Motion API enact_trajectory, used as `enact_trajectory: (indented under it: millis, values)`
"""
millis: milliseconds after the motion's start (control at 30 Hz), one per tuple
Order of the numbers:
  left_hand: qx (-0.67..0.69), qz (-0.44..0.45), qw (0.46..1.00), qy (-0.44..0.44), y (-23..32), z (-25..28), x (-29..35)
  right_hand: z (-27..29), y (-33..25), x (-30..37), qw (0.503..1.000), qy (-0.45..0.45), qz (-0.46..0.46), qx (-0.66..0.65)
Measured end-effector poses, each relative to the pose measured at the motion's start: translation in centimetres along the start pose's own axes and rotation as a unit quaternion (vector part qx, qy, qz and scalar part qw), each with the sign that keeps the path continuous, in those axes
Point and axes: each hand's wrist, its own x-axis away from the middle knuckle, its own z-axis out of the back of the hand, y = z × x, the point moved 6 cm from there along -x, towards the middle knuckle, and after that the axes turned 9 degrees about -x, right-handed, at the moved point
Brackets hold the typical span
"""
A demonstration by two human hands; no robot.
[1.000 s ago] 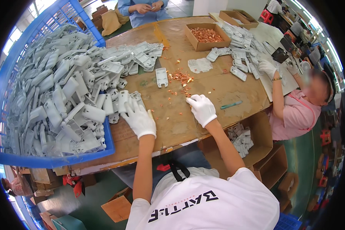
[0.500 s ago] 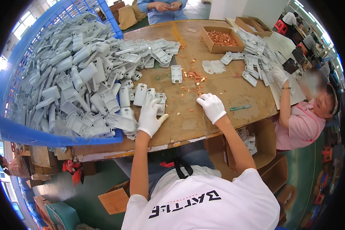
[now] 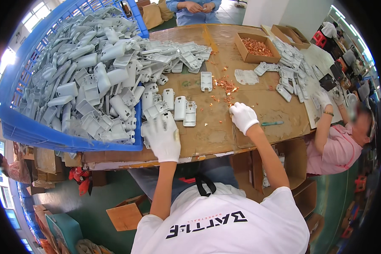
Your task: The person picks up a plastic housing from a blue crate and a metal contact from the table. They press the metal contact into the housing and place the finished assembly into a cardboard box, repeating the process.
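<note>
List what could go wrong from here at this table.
Grey casings heaped in the blue basket might slide down onto the left hand beside it.
Loose copper-coloured pieces near the right hand could scatter if brushed.
The teal pen-like tool might get knocked by that arm.
</note>
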Motion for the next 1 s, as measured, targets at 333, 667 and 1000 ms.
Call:
enact_trajectory:
  millis: [333,667,1000]
  values:
    - [0.037,-0.005,0.999,-0.015,-0.3,-2.5,-1.3,0.2,-0.9,0.2,0.998,-0.033,-0.045,0.011]
    - [0.028,0.015,0.999,-0.004,-2.7,-3.6,-2.7,1.0,-0.4,2.3,0.980,0.085,-0.011,-0.180]
    - [0.017,0.033,0.999,-0.023,-3.6,-5.0,-5.1,-2.8,0.0,3.4,0.739,0.095,-0.214,-0.632]
